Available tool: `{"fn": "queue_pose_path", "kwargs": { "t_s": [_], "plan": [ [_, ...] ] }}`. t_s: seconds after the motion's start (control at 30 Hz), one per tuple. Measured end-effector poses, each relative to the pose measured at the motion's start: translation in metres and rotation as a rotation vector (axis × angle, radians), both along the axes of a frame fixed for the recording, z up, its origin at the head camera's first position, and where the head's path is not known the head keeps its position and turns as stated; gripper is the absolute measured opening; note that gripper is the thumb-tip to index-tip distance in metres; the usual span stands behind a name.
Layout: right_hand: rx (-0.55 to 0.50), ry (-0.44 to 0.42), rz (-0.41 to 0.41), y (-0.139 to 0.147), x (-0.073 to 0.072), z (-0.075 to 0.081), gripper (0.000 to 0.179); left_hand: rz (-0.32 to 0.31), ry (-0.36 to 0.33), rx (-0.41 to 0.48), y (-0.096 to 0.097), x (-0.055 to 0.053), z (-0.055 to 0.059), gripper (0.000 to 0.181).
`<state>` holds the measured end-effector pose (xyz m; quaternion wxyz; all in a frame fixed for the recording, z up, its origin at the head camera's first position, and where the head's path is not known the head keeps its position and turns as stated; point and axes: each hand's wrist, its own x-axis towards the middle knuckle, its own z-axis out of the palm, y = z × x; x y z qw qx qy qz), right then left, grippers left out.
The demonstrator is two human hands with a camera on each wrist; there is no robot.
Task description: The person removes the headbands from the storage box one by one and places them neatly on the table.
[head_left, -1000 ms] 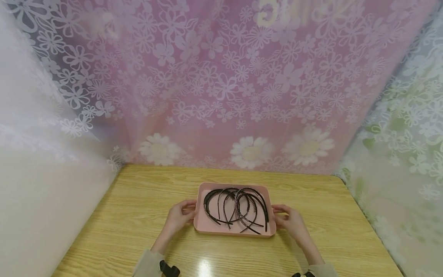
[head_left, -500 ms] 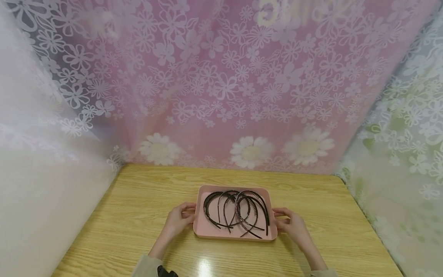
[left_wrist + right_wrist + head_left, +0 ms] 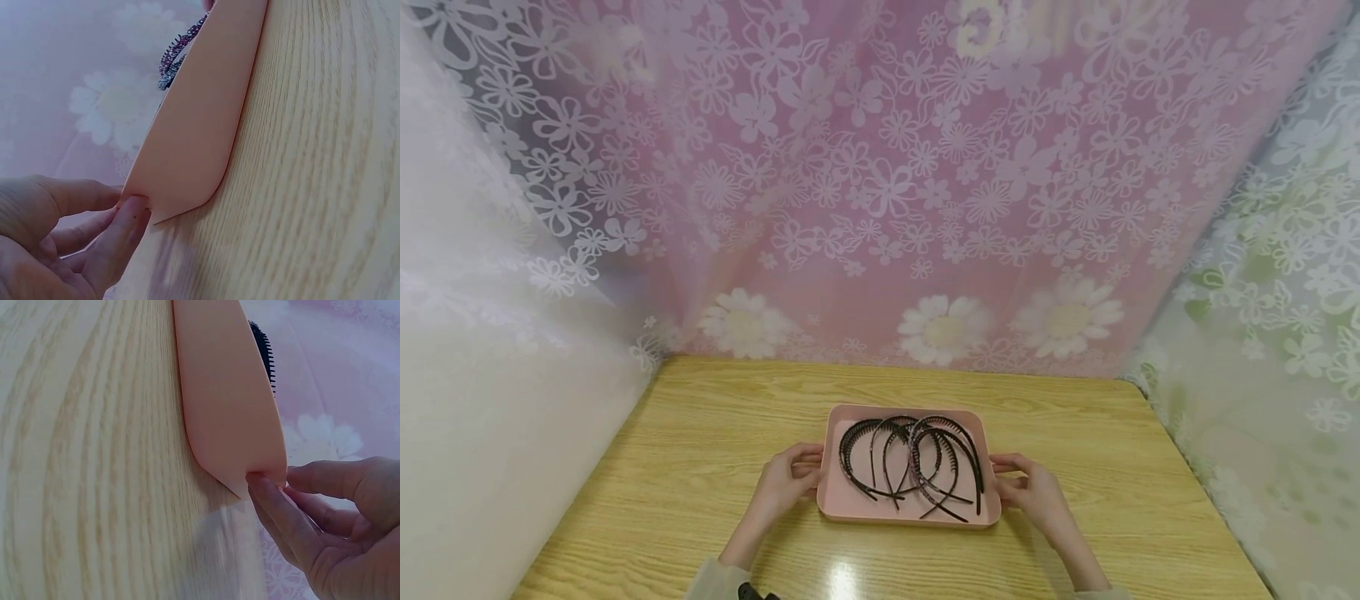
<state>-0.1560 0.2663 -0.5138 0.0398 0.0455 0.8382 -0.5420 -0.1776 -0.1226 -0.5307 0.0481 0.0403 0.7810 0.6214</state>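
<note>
A shallow pink tray (image 3: 880,518) sits on the wooden table in front of me, holding several dark headbands (image 3: 978,475) that overlap in a loose row. Some have comb teeth along the inside. My left hand (image 3: 782,483) grips the tray's left end, with thumb and fingertips at the wall and rim. At the opposite end my right hand (image 3: 1036,493) holds on the same way. Seen from the left wrist, the tray's side wall (image 3: 200,106) stands close over the wood, and a purple glittery headband (image 3: 178,53) peeks over the rim.
The yellow wood-grain table (image 3: 700,417) extends around the tray on every side. A pink flowered curtain (image 3: 850,275) hangs along its back edge. Pale curtains (image 3: 1292,333) enclose the right and left sides.
The tray has shifted slightly toward me, with both hands moving along at its ends. The headbands keep their places inside it.
</note>
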Motion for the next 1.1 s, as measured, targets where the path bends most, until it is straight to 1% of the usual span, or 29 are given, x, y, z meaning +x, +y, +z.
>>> {"fn": "queue_pose_path", "kwargs": {
  "t_s": [0.17,0.43,0.6,0.7,0.77,0.83,0.93,1.0,1.1],
  "plan": [
    [-0.011,-0.002,0.005,0.001,0.001,0.000,0.038,-0.010,-0.007,-0.004,-0.001,0.001,0.000,0.035],
    [-0.018,0.002,0.022,0.003,0.001,0.000,0.039,-0.005,0.030,-0.030,0.001,0.003,0.003,0.035],
    [-0.013,0.006,0.025,0.004,0.001,0.000,0.039,0.015,0.048,-0.110,0.004,-0.001,0.003,0.033],
    [-0.012,0.008,0.028,0.004,0.001,0.000,0.039,0.022,0.086,-0.180,0.007,-0.005,0.003,0.033],
    [-0.016,0.006,0.030,0.004,0.001,0.000,0.039,0.023,0.126,-0.228,0.009,-0.008,0.003,0.034],
    [-0.018,0.008,0.038,0.005,0.001,-0.001,0.039,0.024,0.187,-0.289,0.012,-0.011,0.004,0.035],
    [-0.023,0.020,0.058,0.005,0.001,-0.002,0.040,0.020,0.307,-0.389,0.016,-0.015,0.005,0.039],
    [-0.024,0.024,0.067,0.005,0.001,-0.003,0.040,0.001,0.389,-0.452,0.019,-0.017,0.003,0.041],
    [-0.027,0.016,0.062,0.005,0.000,-0.003,0.040,-0.049,0.487,-0.559,0.023,-0.018,-0.001,0.046]
  ]
}}
